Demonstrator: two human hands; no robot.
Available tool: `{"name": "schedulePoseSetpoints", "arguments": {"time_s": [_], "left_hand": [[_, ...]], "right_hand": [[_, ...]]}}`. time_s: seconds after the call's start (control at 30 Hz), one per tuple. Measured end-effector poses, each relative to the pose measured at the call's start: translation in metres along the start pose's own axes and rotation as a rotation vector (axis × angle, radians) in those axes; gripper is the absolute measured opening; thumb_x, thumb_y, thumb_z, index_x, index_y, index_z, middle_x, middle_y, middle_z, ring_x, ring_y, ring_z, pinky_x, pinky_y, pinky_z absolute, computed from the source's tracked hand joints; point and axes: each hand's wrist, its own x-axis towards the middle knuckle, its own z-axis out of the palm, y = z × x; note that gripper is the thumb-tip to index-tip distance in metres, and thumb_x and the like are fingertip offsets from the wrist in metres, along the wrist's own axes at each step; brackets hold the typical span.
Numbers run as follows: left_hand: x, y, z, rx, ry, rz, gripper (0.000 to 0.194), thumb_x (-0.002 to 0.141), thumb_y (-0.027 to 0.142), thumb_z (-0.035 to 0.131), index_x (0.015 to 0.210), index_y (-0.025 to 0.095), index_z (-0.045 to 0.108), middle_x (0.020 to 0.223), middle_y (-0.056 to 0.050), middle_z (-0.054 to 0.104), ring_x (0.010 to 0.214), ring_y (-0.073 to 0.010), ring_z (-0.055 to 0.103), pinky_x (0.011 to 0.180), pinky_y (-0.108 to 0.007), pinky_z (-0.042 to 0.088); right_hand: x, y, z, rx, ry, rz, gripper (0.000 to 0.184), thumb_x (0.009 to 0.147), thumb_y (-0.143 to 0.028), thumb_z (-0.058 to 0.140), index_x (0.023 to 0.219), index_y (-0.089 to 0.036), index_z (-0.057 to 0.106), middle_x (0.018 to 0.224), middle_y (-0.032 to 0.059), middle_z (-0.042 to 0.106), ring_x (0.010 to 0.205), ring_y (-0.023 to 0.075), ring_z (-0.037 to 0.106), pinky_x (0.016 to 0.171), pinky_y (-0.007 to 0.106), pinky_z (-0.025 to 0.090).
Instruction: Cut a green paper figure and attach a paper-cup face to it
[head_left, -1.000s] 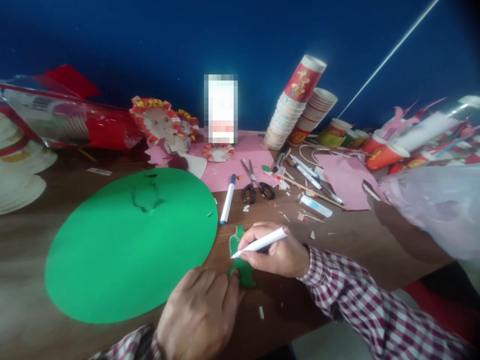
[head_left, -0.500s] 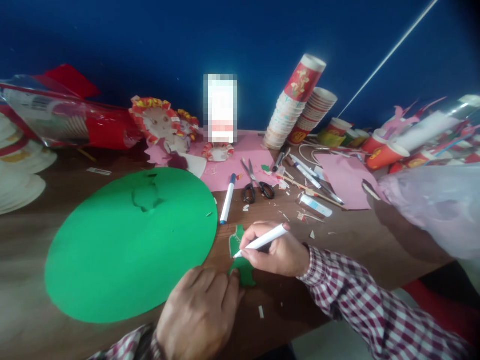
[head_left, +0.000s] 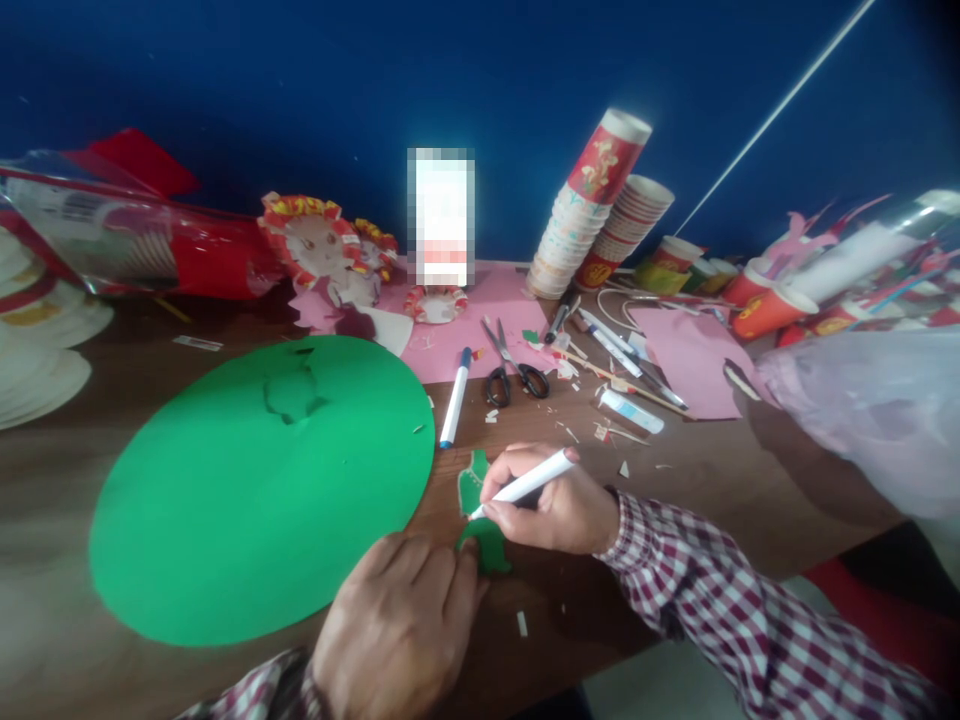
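Note:
My right hand (head_left: 559, 505) grips a white marker (head_left: 536, 476) like a pen. The marker's tip touches or hovers just over a small green paper cutout (head_left: 491, 548); which one I cannot tell. A pale line with small dots runs along the cutout's upper left part. My left hand (head_left: 401, 615) is pressed down with fingers together, its fingertips holding the cutout's lower left edge to the table. Part of the cutout is hidden beneath my hands. To the left lies a large green paper oval (head_left: 247, 530) with a small shape cut out near its top.
Black-handled scissors (head_left: 510, 365) and a blue-capped marker (head_left: 456, 400) lie beyond my hands. Paper scraps litter the brown table (head_left: 712, 480). Stacked paper cups (head_left: 592, 205) stand at the back on pink paper (head_left: 480, 340). A glue tube (head_left: 631, 410) lies to the right.
The marker tip and my right fingers have shifted very slightly. My left hand and the cutout stay in place.

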Motion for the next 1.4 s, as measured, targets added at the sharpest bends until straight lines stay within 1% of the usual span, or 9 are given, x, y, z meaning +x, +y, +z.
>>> {"name": "schedulePoseSetpoints", "arguments": {"time_s": [0.23,0.37,0.5,0.63,0.73,0.9,1.0,1.2,1.4], "left_hand": [[0.001,-0.005,0.001,0.004,-0.011,-0.023,0.020,0.088,0.022,0.046,0.096,0.012,0.061,0.066,-0.003,0.057,0.063,-0.0185,0.054,0.057,-0.035,0.038],[0.005,-0.010,0.002,0.026,-0.053,-0.064,0.021,0.088,0.022,0.046,0.099,0.012,0.061,0.065,-0.002,0.055,0.061,-0.0173,0.052,0.057,-0.034,0.037],[0.005,-0.012,0.000,0.039,-0.036,-0.056,0.027,0.088,0.022,0.045,0.110,0.012,0.058,0.070,-0.003,0.056,0.063,-0.0174,0.051,0.058,-0.035,0.038],[0.004,-0.008,-0.001,-0.054,-0.003,0.007,0.031,0.089,0.018,0.037,0.111,0.017,0.059,0.086,-0.004,0.061,0.070,-0.0176,0.052,0.062,-0.035,0.041],[0.003,-0.003,0.002,-0.070,0.011,0.025,0.031,0.091,0.022,0.037,0.112,0.017,0.059,0.100,-0.006,0.061,0.082,-0.0192,0.054,0.070,-0.035,0.043],[0.003,0.002,0.007,-0.058,-0.040,-0.015,0.039,0.090,0.039,0.039,0.113,0.013,0.058,0.102,-0.008,0.062,0.090,-0.0216,0.053,0.077,-0.037,0.044],[0.001,0.002,0.007,-0.081,-0.041,-0.028,0.041,0.089,0.043,0.042,0.109,0.013,0.060,0.102,-0.007,0.063,0.090,-0.0228,0.053,0.078,-0.038,0.044],[0.000,0.004,0.009,-0.100,0.033,-0.039,0.038,0.090,0.040,0.038,0.094,0.013,0.065,0.096,-0.007,0.065,0.088,-0.0238,0.055,0.076,-0.039,0.046],[-0.004,0.007,0.011,-0.077,0.109,-0.038,0.037,0.090,0.035,0.037,0.088,0.011,0.066,0.099,-0.011,0.066,0.090,-0.0261,0.057,0.075,-0.040,0.049]], "right_hand": [[-0.001,-0.002,0.001,0.282,0.045,0.190,0.007,0.080,-0.022,0.056,0.082,-0.015,0.057,0.060,-0.0018,0.056,0.048,0.0074,0.048,0.042,0.017,0.038],[-0.003,0.000,0.003,0.234,0.157,0.191,0.009,0.083,-0.025,0.056,0.086,-0.016,0.056,0.064,-0.0007,0.056,0.052,0.0090,0.050,0.047,0.019,0.042],[-0.003,0.001,0.003,0.195,0.233,0.200,0.009,0.085,-0.025,0.052,0.088,-0.017,0.055,0.063,-0.0004,0.056,0.049,0.0091,0.049,0.044,0.020,0.041],[-0.003,0.002,0.003,0.143,0.325,0.191,0.009,0.085,-0.025,0.053,0.091,-0.018,0.053,0.067,0.0004,0.056,0.055,0.0110,0.053,0.049,0.021,0.043],[-0.002,0.003,0.003,0.106,0.367,0.189,0.011,0.086,-0.026,0.053,0.093,-0.019,0.052,0.071,0.0011,0.056,0.059,0.0118,0.053,0.050,0.022,0.044],[-0.001,0.000,0.002,0.071,0.319,0.190,0.007,0.086,-0.025,0.051,0.091,-0.019,0.051,0.060,-0.0030,0.048,0.047,0.0089,0.043,0.043,0.020,0.037],[-0.002,-0.002,0.002,0.095,0.304,0.185,0.005,0.086,-0.024,0.050,0.087,-0.019,0.049,0.058,-0.0038,0.047,0.045,0.0081,0.041,0.041,0.020,0.034],[-0.009,-0.008,0.009,0.085,0.181,0.197,0.005,0.083,-0.023,0.053,0.082,-0.019,0.050,0.056,-0.0043,0.050,0.043,0.0076,0.043,0.039,0.019,0.034],[-0.009,-0.012,0.011,0.011,0.148,0.157,0.006,0.080,-0.020,0.057,0.076,-0.018,0.053,0.060,-0.0024,0.058,0.048,0.0079,0.051,0.044,0.018,0.039]]}}
